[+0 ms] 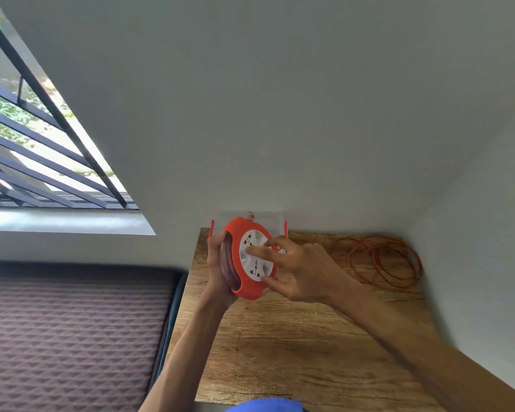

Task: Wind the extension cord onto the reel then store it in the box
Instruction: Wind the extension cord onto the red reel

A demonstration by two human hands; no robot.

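An orange cord reel [244,288] with a white socket face is held above the wooden table [295,346]. My left hand [219,272] grips its left edge and back. My right hand [298,270] rests fingers on the white socket disc, thumb at the lower rim. The orange extension cord [384,260] lies in loose loops on the table's far right corner. Some cord shows wound inside the reel. A clear plastic box [275,223] with orange latches stands behind the reel against the wall, mostly hidden.
The table stands in a corner, with walls at the back and on the right. A bed with a patterned brown mattress [72,331] lies to the left. A barred window [42,144] is at upper left.
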